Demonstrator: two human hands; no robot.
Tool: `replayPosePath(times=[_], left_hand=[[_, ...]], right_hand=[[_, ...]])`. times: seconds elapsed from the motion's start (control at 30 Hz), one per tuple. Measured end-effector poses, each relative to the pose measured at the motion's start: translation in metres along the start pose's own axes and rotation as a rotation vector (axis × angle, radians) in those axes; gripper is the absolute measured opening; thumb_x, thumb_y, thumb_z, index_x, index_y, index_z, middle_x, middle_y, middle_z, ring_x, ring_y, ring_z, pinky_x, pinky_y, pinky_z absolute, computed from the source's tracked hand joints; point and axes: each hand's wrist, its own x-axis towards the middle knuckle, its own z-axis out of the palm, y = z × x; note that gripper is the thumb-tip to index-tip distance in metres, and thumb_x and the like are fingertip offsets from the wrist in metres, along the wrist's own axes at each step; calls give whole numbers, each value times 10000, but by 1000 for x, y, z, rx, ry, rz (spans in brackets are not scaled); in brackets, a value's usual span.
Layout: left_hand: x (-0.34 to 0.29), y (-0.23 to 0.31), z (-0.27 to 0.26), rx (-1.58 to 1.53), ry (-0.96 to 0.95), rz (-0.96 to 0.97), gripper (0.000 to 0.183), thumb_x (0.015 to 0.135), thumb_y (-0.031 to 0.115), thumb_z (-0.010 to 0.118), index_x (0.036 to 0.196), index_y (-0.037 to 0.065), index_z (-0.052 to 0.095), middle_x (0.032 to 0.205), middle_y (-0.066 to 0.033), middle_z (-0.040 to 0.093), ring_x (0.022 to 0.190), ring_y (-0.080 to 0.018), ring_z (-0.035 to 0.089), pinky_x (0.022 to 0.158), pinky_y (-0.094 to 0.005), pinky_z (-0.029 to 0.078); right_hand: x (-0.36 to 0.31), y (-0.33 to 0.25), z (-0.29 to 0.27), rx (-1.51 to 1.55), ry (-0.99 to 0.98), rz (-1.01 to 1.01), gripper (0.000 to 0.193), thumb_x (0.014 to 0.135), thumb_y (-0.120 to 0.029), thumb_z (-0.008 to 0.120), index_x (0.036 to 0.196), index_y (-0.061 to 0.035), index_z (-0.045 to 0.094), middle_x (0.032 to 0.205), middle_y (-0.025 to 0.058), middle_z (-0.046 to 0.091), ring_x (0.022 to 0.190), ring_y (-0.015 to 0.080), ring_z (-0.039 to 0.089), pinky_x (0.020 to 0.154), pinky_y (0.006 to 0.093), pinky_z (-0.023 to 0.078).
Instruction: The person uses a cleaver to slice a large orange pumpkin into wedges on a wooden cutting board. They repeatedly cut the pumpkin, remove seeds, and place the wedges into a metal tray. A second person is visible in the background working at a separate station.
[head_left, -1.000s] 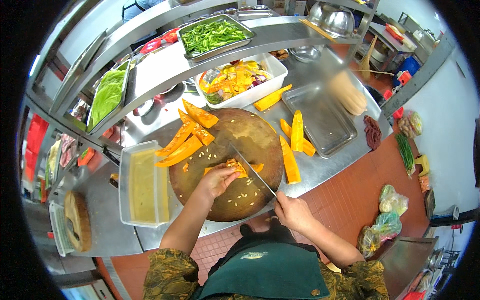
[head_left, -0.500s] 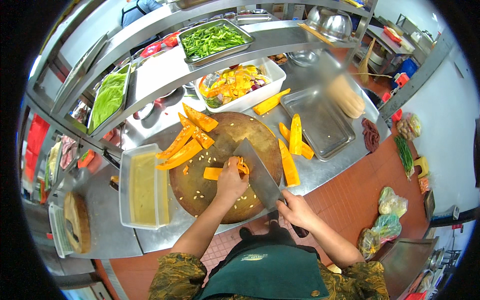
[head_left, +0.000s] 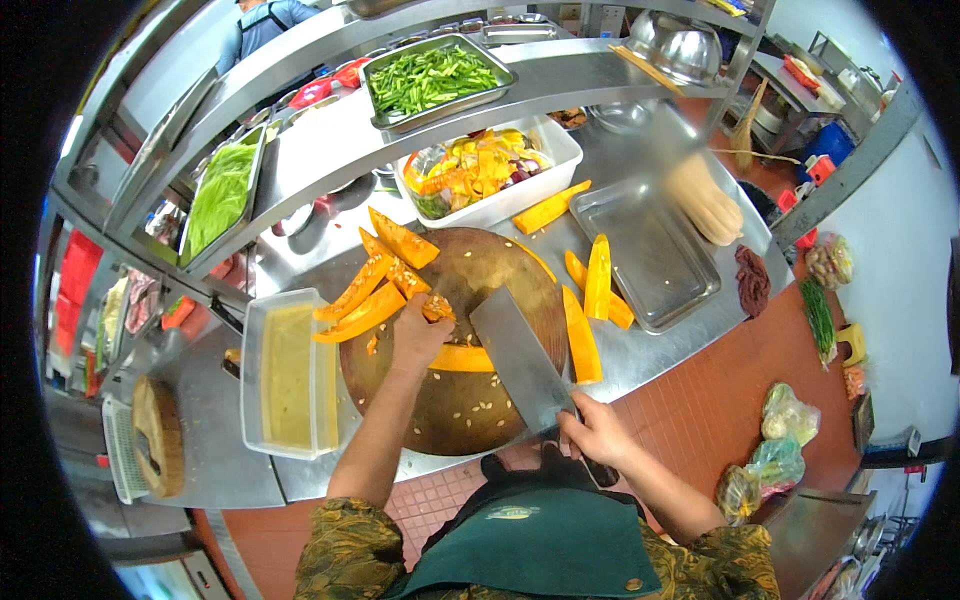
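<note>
My right hand (head_left: 600, 432) grips the handle of a broad cleaver (head_left: 522, 358), whose blade rests on or just over the round wooden chopping block (head_left: 480, 270). Beside the blade lies an orange pumpkin wedge (head_left: 462, 358), its right end against or partly under the steel. My left hand (head_left: 420, 330) is closed around stringy orange pumpkin pulp (head_left: 437, 308) at the block's left side. Close to those fingers, several seeded pumpkin wedges (head_left: 365, 310) overlap the block's left edge. Pale seeds are scattered over the wood.
A clear tub of yellowish liquid (head_left: 290, 375) stands left of the block. Cleaned wedges (head_left: 597, 278) and a metal tray (head_left: 660, 255) lie to the right, a whole squash (head_left: 705, 200) beyond. Behind is a white bin of cut vegetables (head_left: 490, 190), under a shelf holding chopped greens (head_left: 435, 82).
My left hand has moved left, off the wedge, carrying the pulp away from the blade. The wedge now lies more exposed on the block. The cleaver stays in nearly the same place.
</note>
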Motion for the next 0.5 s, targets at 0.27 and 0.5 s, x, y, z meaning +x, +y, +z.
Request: replayPosePath(times=[0.27,0.5], left_hand=[[88,94,-2,518,-67,344,482,703,153,704,1136,-9,566,907,-246,665,921,-407,638,803,-425,514],[194,93,21,616,277,449,906,713,251,740,1451,60,251,1196,-338,547,1050,-452,585,887,-435,498]], right_hand=[[-7,26,-19,309,-35,-74,167,948,-145,531,1051,-14,527,674,20,561,503,99,560,468,262,461],[-5,16,-49,299,-74,1,200,952,-140,534,1118,-29,534,714,16,566,510,92,547,469,252,462]])
